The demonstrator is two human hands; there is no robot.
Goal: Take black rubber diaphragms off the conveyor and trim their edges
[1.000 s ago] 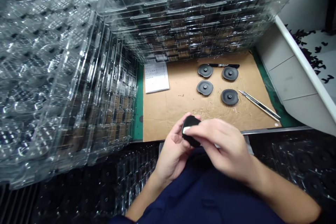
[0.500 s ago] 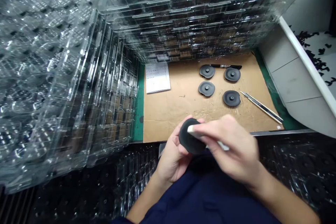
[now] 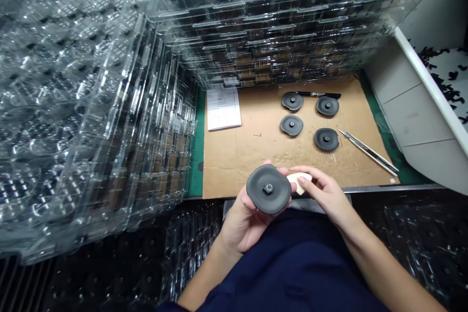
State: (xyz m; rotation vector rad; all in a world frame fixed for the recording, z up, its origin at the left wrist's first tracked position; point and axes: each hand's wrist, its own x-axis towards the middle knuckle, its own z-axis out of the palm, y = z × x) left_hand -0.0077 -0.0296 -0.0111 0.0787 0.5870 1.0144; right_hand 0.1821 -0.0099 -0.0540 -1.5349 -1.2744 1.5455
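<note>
My left hand (image 3: 239, 224) grips a dark grey round disc (image 3: 258, 198) by its edge, its dished face with a small raised hub turned up toward me. Close on the right, my right hand (image 3: 325, 192) pinches a small cream-white pad (image 3: 298, 181) between thumb and fingers, at the disc's right rim. What the pad is made of I cannot tell. Several similar discs lie hub up on the cardboard sheet (image 3: 237, 165) ahead of my hands, among them a near right disc (image 3: 326, 146) and a near left disc (image 3: 291, 131).
Stacked clear plastic trays (image 3: 263, 29) wall off the back, and more trays (image 3: 109, 122) rise at left. A paper pad (image 3: 224, 114), a black pen (image 3: 331, 96) and tweezers (image 3: 369, 152) lie on the cardboard. At right stands a white bin (image 3: 409, 102) with small black pieces.
The disc in my left hand has turned so its hub faces up. My right hand has moved off the disc's face to its right side, still holding the white pad.
</note>
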